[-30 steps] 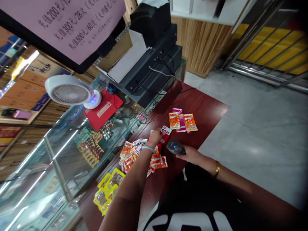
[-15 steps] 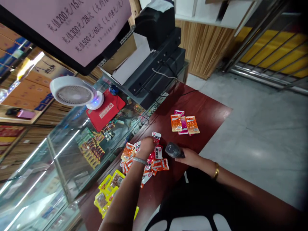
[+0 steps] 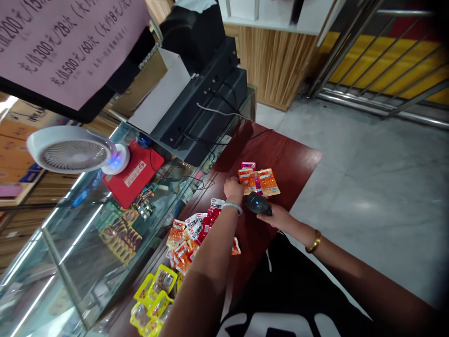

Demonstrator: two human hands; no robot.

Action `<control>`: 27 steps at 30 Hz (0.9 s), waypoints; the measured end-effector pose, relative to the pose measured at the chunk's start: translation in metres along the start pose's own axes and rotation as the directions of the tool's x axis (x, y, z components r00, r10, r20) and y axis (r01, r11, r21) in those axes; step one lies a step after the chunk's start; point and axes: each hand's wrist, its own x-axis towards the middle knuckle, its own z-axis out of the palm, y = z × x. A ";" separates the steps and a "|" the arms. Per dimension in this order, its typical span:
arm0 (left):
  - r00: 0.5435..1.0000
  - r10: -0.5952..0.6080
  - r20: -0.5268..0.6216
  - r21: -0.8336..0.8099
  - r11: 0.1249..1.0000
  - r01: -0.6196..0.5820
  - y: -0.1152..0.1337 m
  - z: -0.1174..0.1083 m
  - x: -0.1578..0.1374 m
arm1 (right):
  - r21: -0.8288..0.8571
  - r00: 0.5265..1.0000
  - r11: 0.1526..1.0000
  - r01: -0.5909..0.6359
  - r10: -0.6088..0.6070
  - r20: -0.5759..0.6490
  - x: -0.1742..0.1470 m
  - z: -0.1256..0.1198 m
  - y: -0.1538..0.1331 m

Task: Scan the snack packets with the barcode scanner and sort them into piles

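Note:
My left hand point(image 3: 234, 188), a bracelet on its wrist, is at the left edge of the small group of snack packets on the red-brown counter. Its fingers are curled and pinch the edge of an orange snack packet point(image 3: 248, 180). Another orange packet point(image 3: 268, 181) lies to the right, with pink packets point(image 3: 249, 165) partly under them. My right hand point(image 3: 277, 216) is wrapped around a dark barcode scanner point(image 3: 257, 203), whose small blue light is lit. The scanner's head is just below the orange packets. A larger pile of red, white and orange packets point(image 3: 206, 222) is partly hidden by my left forearm.
Yellow snack packs point(image 3: 154, 299) lie at the lower left of the counter point(image 3: 280, 145). Beyond it are a glass display case point(image 3: 101, 276), a white fan point(image 3: 75, 152), a red mat point(image 3: 135, 173) and a dark cash drawer point(image 3: 196, 117) with cables. Metal railing point(image 3: 382, 103) stands at right.
My left hand has moved from the large pile to the small group of packets. The scanner has come nearer that group and its blue light now shows. The view has shifted right.

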 end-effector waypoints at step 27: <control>0.973 0.063 -0.220 0.304 0.953 0.007 -0.103 -0.058 -0.074 | -0.038 0.979 0.996 0.084 -0.075 0.188 -0.021 0.047 0.003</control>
